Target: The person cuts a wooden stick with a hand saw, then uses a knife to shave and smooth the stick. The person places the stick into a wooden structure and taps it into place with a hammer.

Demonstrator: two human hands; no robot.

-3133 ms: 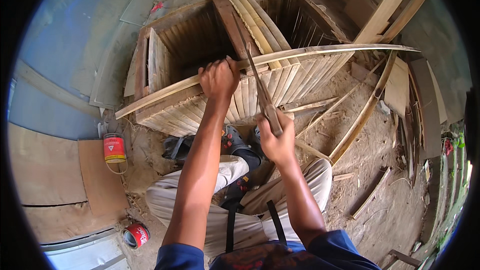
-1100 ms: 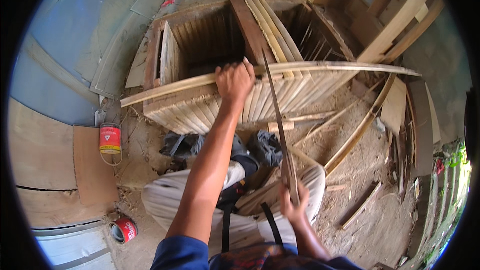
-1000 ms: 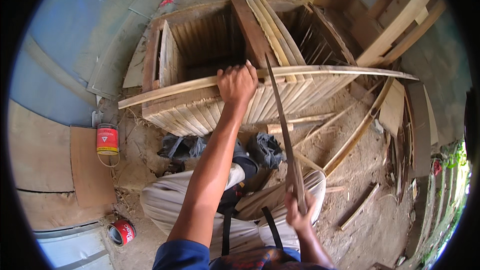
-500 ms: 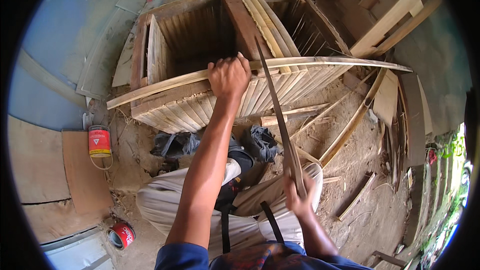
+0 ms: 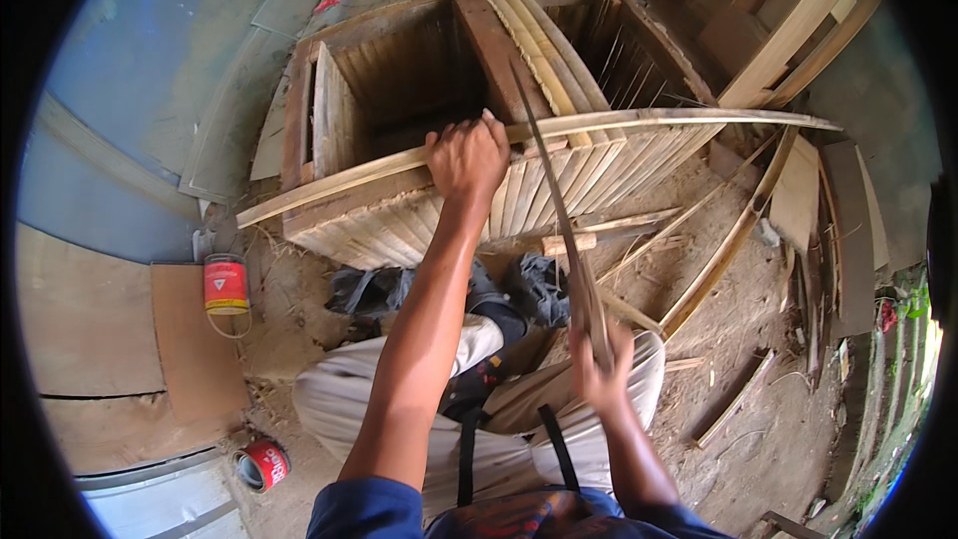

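In the head view, a wooden strip [image 5: 589, 123] is lying along the near top edge of the slatted box [image 5: 359, 240], apparently being sawn; the next stroke is calling for a steady strip. The left hand [image 5: 467, 155] is reaching forward, fingers curling over it; the right hand [image 5: 602, 364] is sitting low, fingers wrapping the saw [image 5: 560, 202].

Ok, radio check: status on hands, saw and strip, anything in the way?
Left hand gripping wooden strip across slatted wooden box. Right hand holding handsaw, blade crossing strip. Possible snags: brown crosspiece beneath blade tip, left hand nearby.
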